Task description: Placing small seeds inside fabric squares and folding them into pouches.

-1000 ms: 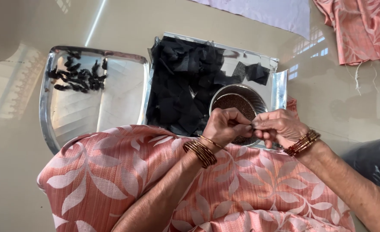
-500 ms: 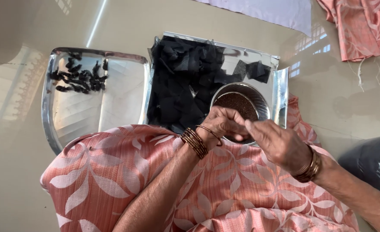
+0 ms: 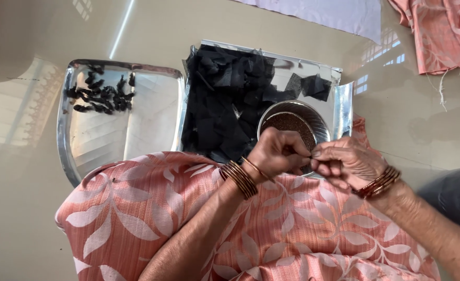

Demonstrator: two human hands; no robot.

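At centre frame, the left hand (image 3: 279, 153) and right hand (image 3: 347, 164) meet fingertip to fingertip, pinching something too small to tell, just over the steel bowl (image 3: 316, 117) beside black cloth pieces (image 3: 230, 99).

Your hands meet over the steel bowl (image 3: 313, 117); black cloth heap (image 3: 230, 99) crowds 11 o'clock, tray (image 3: 152, 112) at 9 lies half bare.

Two steel trays (image 3: 68, 151) sit side by side, and one round steel bowl (image 3: 321, 122) rests on the right one. Two hands (image 3: 279, 153) meet above it, both wrists with bangles (image 3: 238, 178).
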